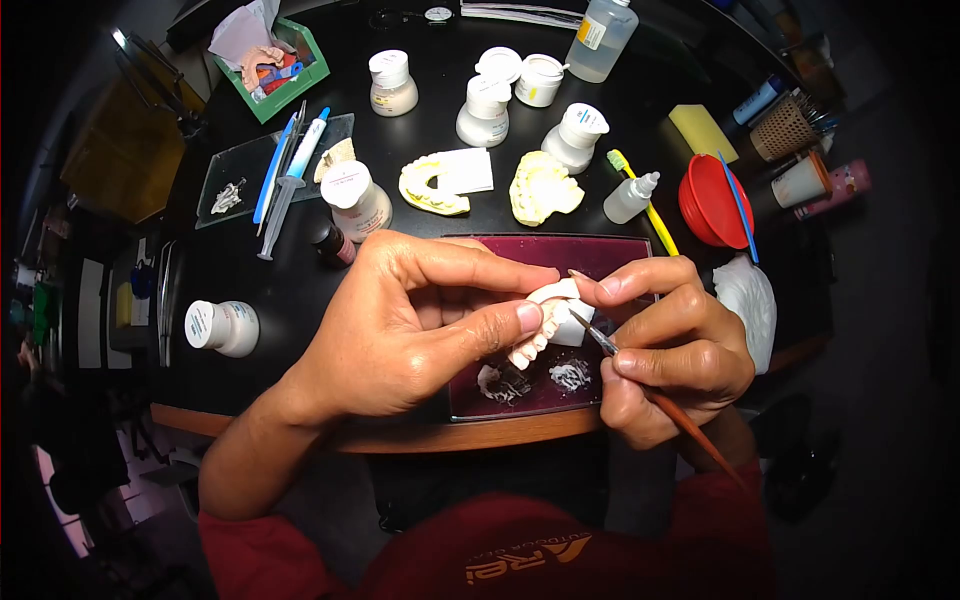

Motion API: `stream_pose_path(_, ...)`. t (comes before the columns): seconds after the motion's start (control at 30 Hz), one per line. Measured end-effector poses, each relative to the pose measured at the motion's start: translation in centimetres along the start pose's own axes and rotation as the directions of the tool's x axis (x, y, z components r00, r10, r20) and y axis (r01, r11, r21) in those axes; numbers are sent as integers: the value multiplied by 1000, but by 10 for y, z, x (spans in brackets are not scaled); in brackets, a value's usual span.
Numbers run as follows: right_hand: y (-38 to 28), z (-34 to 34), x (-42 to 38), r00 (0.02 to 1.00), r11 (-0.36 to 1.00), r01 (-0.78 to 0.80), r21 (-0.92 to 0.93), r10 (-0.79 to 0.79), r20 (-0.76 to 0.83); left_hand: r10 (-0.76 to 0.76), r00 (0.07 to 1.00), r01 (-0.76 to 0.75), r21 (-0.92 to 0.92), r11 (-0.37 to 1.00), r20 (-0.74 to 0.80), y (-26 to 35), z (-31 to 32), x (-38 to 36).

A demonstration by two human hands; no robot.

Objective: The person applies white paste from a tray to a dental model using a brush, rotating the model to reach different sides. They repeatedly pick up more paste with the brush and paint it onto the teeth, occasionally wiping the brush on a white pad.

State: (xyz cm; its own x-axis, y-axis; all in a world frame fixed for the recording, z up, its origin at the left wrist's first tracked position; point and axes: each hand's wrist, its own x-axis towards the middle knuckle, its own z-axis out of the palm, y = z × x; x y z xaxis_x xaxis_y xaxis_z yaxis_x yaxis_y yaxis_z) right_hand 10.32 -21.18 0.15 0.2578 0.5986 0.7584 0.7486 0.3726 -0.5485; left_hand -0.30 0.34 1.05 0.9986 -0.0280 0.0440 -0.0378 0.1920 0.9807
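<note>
Between the thumb and fingers of my left hand (pixel 400 325) is a pale dental model (pixel 530 348) with a row of teeth along its lower edge. My right hand (pixel 680 345) is closed around a thin brush (pixel 683 418) with a reddish-brown handle. The brush's dark tip touches or nearly touches the model's inner side, and my right index finger rests by its upper end. Below the model, a dark red glass slab (pixel 520 402) carries two smears of white paste (pixel 572 375).
Several white-capped jars (pixel 392 85) stand around the black table. Two yellowish dental casts (pixel 545 190) lie beyond the slab. To the right are a dropper bottle (pixel 628 200), a yellow toothbrush (pixel 655 215) and a red bowl (pixel 708 205). A syringe (pixel 290 185) lies left; a green bin (pixel 310 65) stands behind.
</note>
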Motion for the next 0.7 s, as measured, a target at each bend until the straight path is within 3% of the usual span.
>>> stream_pose_path(0.7,-3,2,1,1000,1000,9,-14,-9,-4,-4,1000,4,-34,999,-4,-1,1,0)
